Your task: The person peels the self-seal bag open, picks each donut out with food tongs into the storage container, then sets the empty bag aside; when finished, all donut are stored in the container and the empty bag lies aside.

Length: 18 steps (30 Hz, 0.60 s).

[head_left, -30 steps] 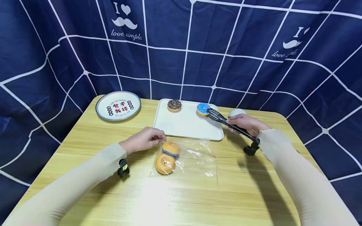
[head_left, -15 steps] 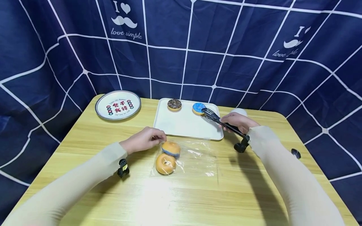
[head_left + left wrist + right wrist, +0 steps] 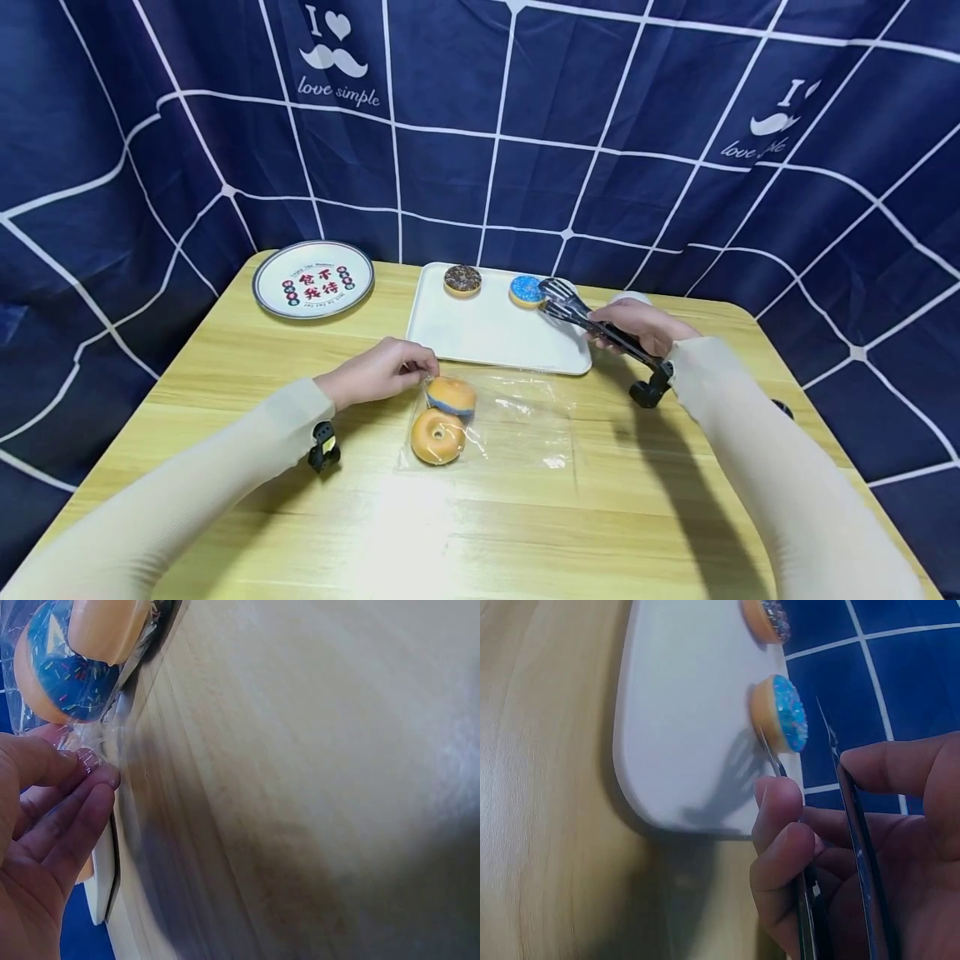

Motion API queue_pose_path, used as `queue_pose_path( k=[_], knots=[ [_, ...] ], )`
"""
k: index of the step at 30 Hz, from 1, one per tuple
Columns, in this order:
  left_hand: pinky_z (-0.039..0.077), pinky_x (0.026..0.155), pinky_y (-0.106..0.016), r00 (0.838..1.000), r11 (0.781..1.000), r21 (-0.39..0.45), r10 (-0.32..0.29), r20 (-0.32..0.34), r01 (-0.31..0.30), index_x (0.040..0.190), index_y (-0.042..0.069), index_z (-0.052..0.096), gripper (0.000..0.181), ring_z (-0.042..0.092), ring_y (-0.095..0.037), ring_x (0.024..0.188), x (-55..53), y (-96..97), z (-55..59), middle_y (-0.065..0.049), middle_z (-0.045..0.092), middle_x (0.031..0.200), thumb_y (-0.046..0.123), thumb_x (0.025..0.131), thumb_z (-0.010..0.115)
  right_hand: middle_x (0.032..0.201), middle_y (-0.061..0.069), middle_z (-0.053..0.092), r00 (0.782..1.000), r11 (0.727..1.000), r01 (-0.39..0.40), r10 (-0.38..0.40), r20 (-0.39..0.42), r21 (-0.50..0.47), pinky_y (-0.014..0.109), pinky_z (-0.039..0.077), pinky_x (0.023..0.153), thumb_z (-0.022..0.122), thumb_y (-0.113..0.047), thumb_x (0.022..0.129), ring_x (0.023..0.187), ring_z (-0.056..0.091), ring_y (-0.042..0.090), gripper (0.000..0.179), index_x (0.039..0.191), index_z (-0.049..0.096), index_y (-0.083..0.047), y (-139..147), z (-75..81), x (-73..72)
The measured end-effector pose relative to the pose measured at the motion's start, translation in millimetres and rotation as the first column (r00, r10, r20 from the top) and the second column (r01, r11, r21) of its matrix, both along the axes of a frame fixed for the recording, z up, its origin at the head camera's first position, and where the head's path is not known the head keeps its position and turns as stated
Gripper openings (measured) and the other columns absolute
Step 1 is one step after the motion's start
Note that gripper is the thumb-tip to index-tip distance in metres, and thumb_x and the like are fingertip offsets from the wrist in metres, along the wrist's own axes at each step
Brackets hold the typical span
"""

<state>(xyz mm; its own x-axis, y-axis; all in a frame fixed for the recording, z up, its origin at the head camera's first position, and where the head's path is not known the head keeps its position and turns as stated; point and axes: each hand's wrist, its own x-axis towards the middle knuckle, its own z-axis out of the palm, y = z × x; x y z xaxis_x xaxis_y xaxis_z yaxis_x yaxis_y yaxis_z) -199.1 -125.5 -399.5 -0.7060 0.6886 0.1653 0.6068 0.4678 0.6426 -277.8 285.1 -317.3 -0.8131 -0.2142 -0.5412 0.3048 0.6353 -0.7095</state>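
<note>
My left hand [image 3: 381,372] pinches the near-left edge of a clear plastic bag [image 3: 525,429] between thumb and fingers. Inside it are two doughnuts, one [image 3: 438,436] lying flat and one [image 3: 452,395] with blue icing leaning against it; sprinkles show on the blue icing [image 3: 64,682] in the left wrist view. My right hand [image 3: 636,323] grips black slotted tongs [image 3: 567,308]. In the right wrist view the two arms of the tongs [image 3: 859,847] stand spread apart, one tip right at the side of a blue-iced doughnut [image 3: 776,712], which rests on a white tray [image 3: 487,333].
A chocolate-iced doughnut [image 3: 462,281] stands on the tray's back left. A round plate [image 3: 300,304] with red characters lies at the table's back left. Behind my right hand a white rounded thing [image 3: 628,297] shows partly. A blue gridded curtain [image 3: 442,167] encloses the table.
The blue-iced doughnut on the tray slid slightly left with the tongs, then stayed while the tongs shifted back right and spread apart. My left hand and the bag have hardly moved.
</note>
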Motion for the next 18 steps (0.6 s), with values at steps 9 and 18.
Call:
queue_pose_path(
  k=[9, 18],
  knots=[
    [0.061, 0.087, -0.029, 1.000, 1.000, -0.003, 0.003, -0.005, -0.003, 0.103, 0.008, 0.075, 0.017, 0.071, -0.014, 0.095, 1.7, -0.7, 0.6, -0.005, 0.079, 0.101, -0.003, 0.097, 0.064, 0.093, -0.020, 0.069, 0.951, 0.999, -0.027, 0.039, -0.306, 0.045, 0.024, 0.055, 0.069, 0.053, -0.030, 0.109, 0.083, 0.065, 0.003, 0.051, 0.144, 0.053, 0.007, 23.9, 7.3, 36.1],
    [0.061, 0.086, -0.029, 0.999, 1.000, -0.015, -0.011, -0.032, 0.010, 0.103, 0.008, 0.075, 0.017, 0.070, -0.013, 0.094, 2.6, 0.7, 4.1, -0.004, 0.078, 0.101, -0.003, 0.097, 0.063, 0.087, -0.016, 0.073, 0.839, 0.986, -0.130, 0.166, -0.518, 0.107, 0.024, 0.053, 0.059, 0.064, -0.021, 0.105, 0.076, 0.066, 0.003, 0.040, 0.139, 0.063, 0.001, 58.5, 18.5, 83.4]
  ],
)
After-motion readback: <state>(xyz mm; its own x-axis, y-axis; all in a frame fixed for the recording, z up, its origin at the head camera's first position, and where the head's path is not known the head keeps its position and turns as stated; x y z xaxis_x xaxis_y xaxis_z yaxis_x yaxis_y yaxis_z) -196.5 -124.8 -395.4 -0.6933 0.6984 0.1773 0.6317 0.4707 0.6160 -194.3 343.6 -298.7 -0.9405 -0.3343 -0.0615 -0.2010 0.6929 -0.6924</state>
